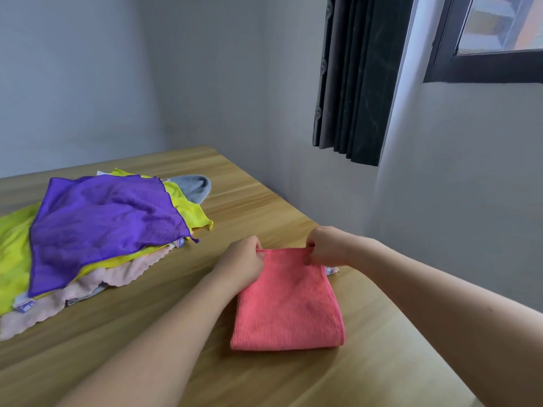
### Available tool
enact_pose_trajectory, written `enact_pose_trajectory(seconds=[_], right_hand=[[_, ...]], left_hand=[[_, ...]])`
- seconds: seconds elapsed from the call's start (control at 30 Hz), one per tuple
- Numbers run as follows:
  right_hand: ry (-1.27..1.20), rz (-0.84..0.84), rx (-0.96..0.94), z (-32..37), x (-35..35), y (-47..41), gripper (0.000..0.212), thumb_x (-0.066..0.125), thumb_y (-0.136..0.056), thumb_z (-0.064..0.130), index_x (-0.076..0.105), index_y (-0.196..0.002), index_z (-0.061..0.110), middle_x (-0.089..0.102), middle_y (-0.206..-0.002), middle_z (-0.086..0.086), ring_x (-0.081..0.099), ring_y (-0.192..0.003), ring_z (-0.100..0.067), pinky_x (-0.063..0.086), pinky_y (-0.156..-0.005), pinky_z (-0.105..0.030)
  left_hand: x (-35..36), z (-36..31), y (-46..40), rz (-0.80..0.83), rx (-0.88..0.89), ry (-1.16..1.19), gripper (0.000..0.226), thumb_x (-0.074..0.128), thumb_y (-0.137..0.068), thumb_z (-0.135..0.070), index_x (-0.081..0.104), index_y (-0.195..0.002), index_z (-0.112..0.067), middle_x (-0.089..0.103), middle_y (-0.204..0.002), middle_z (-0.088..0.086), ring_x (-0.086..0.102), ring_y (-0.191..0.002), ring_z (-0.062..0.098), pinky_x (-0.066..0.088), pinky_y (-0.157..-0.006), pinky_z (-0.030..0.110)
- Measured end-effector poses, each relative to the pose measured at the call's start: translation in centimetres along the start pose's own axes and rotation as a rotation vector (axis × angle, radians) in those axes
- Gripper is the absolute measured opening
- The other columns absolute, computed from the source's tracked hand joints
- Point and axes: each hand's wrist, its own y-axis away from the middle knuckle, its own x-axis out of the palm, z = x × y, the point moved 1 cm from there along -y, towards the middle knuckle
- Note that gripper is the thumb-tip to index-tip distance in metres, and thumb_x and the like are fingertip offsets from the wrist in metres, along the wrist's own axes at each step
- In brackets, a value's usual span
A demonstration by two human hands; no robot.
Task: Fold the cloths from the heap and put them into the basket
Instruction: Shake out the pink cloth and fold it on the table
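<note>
Bare table lies open between my folded pink cloth and the heap on my left. The wall hems my right side closely, with the curtain probably hanging clear above.

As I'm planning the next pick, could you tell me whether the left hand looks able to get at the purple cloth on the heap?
Probably yes: the purple cloth lies uncovered atop the heap, bare table between. But the left hand first must release the pink cloth.
</note>
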Motion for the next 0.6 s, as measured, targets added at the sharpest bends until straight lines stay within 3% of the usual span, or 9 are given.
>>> enact_pose_trajectory(seconds=[0.2,0.3,0.43,0.53,0.6], right_hand=[[-0.028,0.043,0.038,-0.3,-0.2,-0.9,0.022,0.056,-0.086,0.016,0.068,-0.09,-0.002,0.068,-0.08,-0.01,0.054,-0.06,-0.018,0.039,-0.049,-0.021],[-0.039,0.094,0.064,0.0,-0.5,-1.2,0.021,0.059,-0.087,0.02,0.067,-0.096,0.002,0.072,-0.083,-0.009,0.063,-0.057,-0.016,0.046,-0.052,-0.021],[-0.052,0.101,0.015,0.7,-0.5,-0.9,0.03,0.057,-0.087,0.013,0.055,-0.117,0.012,0.063,-0.098,-0.007,0.065,-0.069,-0.023,0.055,-0.069,-0.032],[0.042,0.068,-0.042,1.3,-0.4,-0.7,0.029,0.052,-0.085,0.01,0.064,-0.111,0.01,0.063,-0.106,-0.007,0.061,-0.084,-0.022,0.051,-0.07,-0.03],[0.043,0.064,-0.071,1.8,-0.4,-0.3,0.025,0.051,-0.085,0.009,0.063,-0.107,0.009,0.059,-0.102,-0.004,0.056,-0.086,-0.021,0.047,-0.067,-0.028]], left_hand=[[0.7,-0.1,-0.4,-0.022,0.012,-0.116,0.011,0.047,-0.09,-0.016,0.056,-0.097,-0.015,0.063,-0.1,0.007,0.058,-0.091,0.028,0.04,-0.067,0.031],[0.6,-0.1,-0.4,-0.015,0.009,-0.096,0.012,0.048,-0.09,-0.016,0.056,-0.099,-0.014,0.063,-0.103,0.008,0.058,-0.094,0.028,0.041,-0.069,0.031],[0.3,-0.4,-0.1,0.02,0.035,-0.192,0.02,0.045,-0.092,-0.015,0.053,-0.109,-0.013,0.054,-0.116,0.01,0.056,-0.104,0.03,0.044,-0.079,0.036],[-0.1,-0.8,0.4,0.037,0.085,-0.394,0.025,0.041,-0.09,-0.016,0.052,-0.112,-0.013,0.042,-0.124,0.008,0.05,-0.112,0.032,0.04,-0.087,0.039],[-0.7,-0.9,0.3,0.076,0.086,-0.451,0.028,0.042,-0.088,-0.019,0.053,-0.113,-0.015,0.045,-0.126,0.007,0.046,-0.117,0.031,0.038,-0.094,0.041]])
